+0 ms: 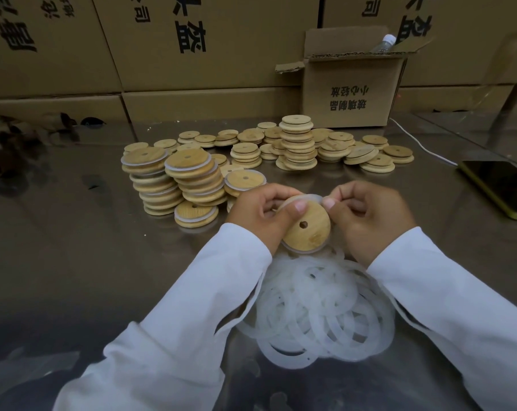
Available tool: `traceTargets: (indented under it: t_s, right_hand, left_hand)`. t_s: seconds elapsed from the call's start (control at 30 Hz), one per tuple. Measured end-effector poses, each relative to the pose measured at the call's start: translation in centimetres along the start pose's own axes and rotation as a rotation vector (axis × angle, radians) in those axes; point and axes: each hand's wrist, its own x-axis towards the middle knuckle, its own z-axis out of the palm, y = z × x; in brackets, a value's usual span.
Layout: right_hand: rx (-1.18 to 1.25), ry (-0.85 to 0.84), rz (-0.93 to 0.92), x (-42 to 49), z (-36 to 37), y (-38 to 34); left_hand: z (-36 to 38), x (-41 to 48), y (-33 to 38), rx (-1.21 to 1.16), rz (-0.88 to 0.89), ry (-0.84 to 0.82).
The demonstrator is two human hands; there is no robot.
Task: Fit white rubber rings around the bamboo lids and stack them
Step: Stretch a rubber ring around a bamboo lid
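Bamboo lid: tilted, gripped at its left edge by left hand.
Ring: on lid's lower rim; top arc pinched by right hand, not seated.
Done: ringed stacks beyond-left of lid.
Remaining: bare lids behind lid; loose rings below it.
Room: widest on table left of lid; phone right.

Steel table bears lid stacks, rubber rings, box, phone

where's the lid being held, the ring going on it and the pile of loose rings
held lid (314, 234), head view, bare wood face beside its hole
ring being fitted (309, 198), head view, white arc over the lid's top edge
loose ring pile (316, 307), head view, middle of the heap
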Motion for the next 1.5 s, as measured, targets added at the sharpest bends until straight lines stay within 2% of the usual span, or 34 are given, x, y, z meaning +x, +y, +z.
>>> traceTargets:
  t_s: [0.17,0.3,0.53,1.03,1.2,1.37,1.5]
  right_hand:
    - [0.018,-0.049,0.012,0.01,-0.07,-0.23]
    - [-0.033,-0.017,-0.031,0.02,0.01,-0.35]
    - [0.108,-0.013,-0.025,0.03,-0.2,-0.31]
    - [0.064,-0.045,-0.031,0.29,-0.27,-0.08]
    - [0.167,0.021,0.013,0.31,-0.4,-0.19]
    - [0.238,-0.21,0.128,0.13,-0.29,-0.39]
    - [0.29,-0.19,0.207,0.78,-0.37,0.4]
  left_hand:
    - [0.12,0.12,-0.22,0.018,-0.007,0.074]
    - [0.02,0.16,-0.04,0.027,0.018,0.119]
    - [0.05,0.01,0.08,0.042,0.036,0.128]
    - [-0.13,0.24,-0.25,0.082,0.059,0.124]
    - [-0.28,0.43,-0.34,-0.074,-0.084,0.155]
    - [-0.36,0.77,-0.27,-0.252,-0.213,0.181]
    - [-0.14,0.85,-0.42,-0.276,-0.246,0.174]
